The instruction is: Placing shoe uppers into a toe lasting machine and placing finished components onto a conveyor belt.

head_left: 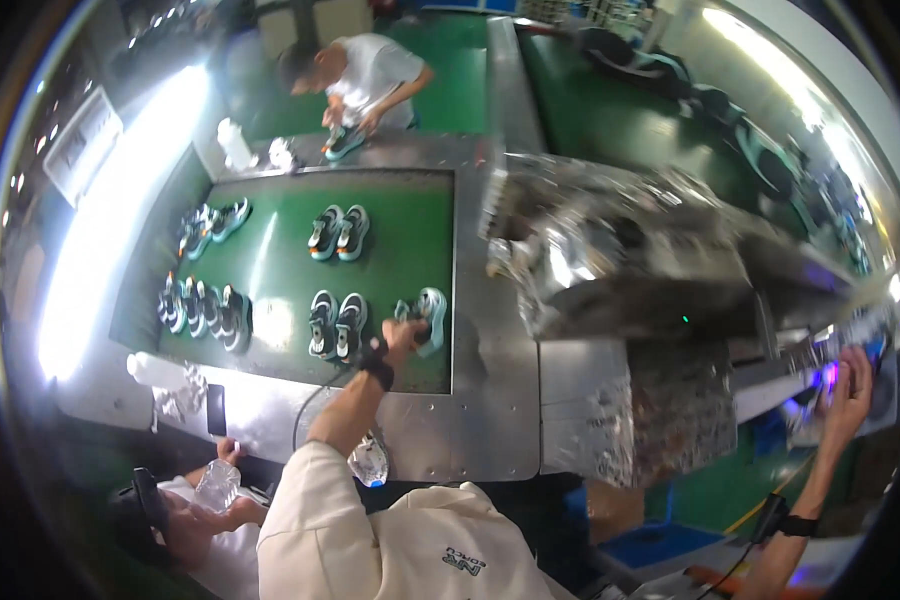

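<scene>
My left hand (405, 334) is closed on a sneaker (432, 322) with a pale teal sole, at the right edge of the green belt (280, 290). The sneaker lies tipped on its side, sole toward the right. Just left of it stands a pair of dark sneakers (337, 327) with teal soles. Far to the right, my right hand (846, 396) reaches up beside a purple-lit spot of some equipment (828, 376). Its fingers are stretched out, and I make out nothing held in them. Black straps circle both wrists.
More sneakers (205, 310) stand on the belt, framed by a metal table (495, 400). A foil-wrapped machine (620, 270) fills the space between my arms. Across the table a person (375, 80) handles a shoe; another person (200, 530) at lower left holds a clear bottle (217, 484).
</scene>
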